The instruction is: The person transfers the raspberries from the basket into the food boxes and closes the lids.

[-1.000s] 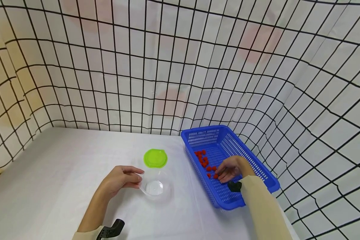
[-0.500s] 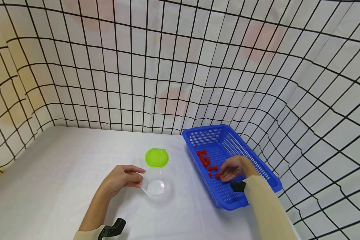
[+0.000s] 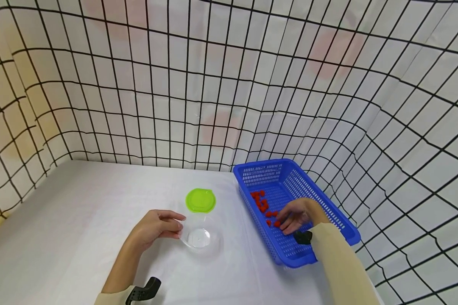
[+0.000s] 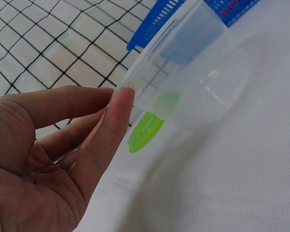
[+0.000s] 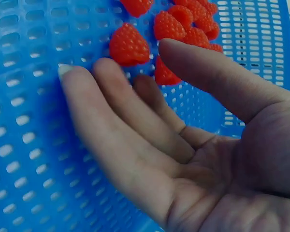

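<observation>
Raspberries (image 5: 129, 46) loose in blue basket (image 3: 330, 218)

white table (image 3: 80, 220) w/ cloth-like cover, white backdrop (image 3: 229, 84) w/ black grid on three sides, sheet looks wrinkled at right, faint pinkish blotches, even bright light

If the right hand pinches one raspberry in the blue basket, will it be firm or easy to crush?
Probably light: each raspberry is small beside the right hand. Its bumpy surface should give grip. Whether it crushes cannot be told. Its rounded shape may roll on the blue basket floor.
</observation>
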Demonstrator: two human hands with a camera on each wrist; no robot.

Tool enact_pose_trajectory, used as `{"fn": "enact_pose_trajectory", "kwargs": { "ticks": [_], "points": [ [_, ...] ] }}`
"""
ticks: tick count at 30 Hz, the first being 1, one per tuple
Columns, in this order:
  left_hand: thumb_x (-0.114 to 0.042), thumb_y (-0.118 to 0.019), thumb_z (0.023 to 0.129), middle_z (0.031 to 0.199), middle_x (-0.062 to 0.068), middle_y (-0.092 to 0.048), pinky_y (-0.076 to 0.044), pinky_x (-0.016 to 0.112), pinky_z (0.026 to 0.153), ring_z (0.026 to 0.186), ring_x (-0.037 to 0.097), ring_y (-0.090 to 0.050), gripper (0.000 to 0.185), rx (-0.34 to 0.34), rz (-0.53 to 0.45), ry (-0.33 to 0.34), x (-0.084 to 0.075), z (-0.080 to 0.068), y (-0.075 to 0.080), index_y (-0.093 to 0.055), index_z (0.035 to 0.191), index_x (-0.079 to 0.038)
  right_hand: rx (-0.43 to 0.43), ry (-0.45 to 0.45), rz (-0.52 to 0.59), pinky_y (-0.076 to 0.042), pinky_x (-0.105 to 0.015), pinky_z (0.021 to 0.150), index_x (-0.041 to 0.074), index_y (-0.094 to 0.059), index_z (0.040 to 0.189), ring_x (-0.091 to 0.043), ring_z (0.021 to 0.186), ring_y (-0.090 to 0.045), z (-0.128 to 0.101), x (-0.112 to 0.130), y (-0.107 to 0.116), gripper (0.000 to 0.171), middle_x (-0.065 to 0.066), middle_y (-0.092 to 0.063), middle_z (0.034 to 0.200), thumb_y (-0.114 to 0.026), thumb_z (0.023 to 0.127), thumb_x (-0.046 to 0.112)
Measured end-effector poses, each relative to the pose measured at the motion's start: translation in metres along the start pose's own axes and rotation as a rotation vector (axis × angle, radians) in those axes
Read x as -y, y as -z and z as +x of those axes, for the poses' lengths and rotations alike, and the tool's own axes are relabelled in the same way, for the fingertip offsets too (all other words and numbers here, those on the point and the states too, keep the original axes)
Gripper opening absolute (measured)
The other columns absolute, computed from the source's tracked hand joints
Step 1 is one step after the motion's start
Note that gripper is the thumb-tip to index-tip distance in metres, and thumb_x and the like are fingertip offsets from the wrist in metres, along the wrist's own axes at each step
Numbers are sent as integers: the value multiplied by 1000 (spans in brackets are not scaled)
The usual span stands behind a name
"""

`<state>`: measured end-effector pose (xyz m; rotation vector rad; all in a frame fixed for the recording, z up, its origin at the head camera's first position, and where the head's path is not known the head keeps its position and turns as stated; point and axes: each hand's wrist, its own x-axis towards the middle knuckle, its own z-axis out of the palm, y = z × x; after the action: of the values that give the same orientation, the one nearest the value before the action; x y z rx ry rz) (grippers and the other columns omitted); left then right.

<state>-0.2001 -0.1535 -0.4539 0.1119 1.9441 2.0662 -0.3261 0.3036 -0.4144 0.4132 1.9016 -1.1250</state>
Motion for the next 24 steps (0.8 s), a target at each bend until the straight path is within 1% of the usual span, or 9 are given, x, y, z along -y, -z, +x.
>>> {"fn": "enact_pose_trajectory", "kwargs": {
  "ticks": [3,8,10,15,18,21,24],
  "points": [
    [0,-70,87,92,7,-72,-64,30,76,74,13,-69,46,1,0,-2,0,0,0,-56,125,22,9,4,-26,-64,-39,82,-13,-59,127,-30,78,-76,0,3,-4,35,-23,-73,95,-63,99,7],
    [1,-70,87,93,10,-72,-64,30,76,74,12,-69,46,5,-2,-6,1,0,0,-56,125,23,8,-1,-78,-64,-35,78,-10,-68,108,-27,74,-76,3,6,-8,19,-19,-72,87,-63,98,4],
    [1,-70,87,92,9,-72,-64,31,76,74,12,-70,46,6,-3,-6,1,1,0,-56,125,23,7,-9,-64,-64,-34,77,-8,-69,103,-26,74,-76,4,5,-8,15,-18,-73,85,-64,97,5],
    [1,-70,88,89,7,-72,-64,32,76,73,13,-70,45,7,-3,2,1,3,0,-56,125,22,-8,11,-28,-64,-31,75,-6,-71,104,-24,72,-76,2,1,-3,17,-17,-74,85,-66,97,8],
    [1,-70,87,87,7,-72,-64,32,75,71,13,-70,46,0,-4,9,1,3,-1,-57,125,22,-16,29,-34,-64,-30,74,-5,-72,103,-22,71,-76,0,1,-1,16,-17,-74,84,-67,96,9],
    [0,-71,86,85,7,-72,-64,31,73,72,14,-70,46,-10,-5,19,0,2,-2,-57,125,21,-33,30,-28,-64,-30,76,-5,-69,103,-23,72,-75,-4,5,0,16,-17,-73,86,-68,95,8],
    [-1,-72,86,81,6,-71,-65,32,71,71,15,-69,47,-20,-3,27,-1,0,-3,-58,125,20,-49,51,-37,-64,-31,77,-6,-65,109,-23,74,-75,-11,14,-2,21,-18,-71,88,-68,95,9]
  ]
}}
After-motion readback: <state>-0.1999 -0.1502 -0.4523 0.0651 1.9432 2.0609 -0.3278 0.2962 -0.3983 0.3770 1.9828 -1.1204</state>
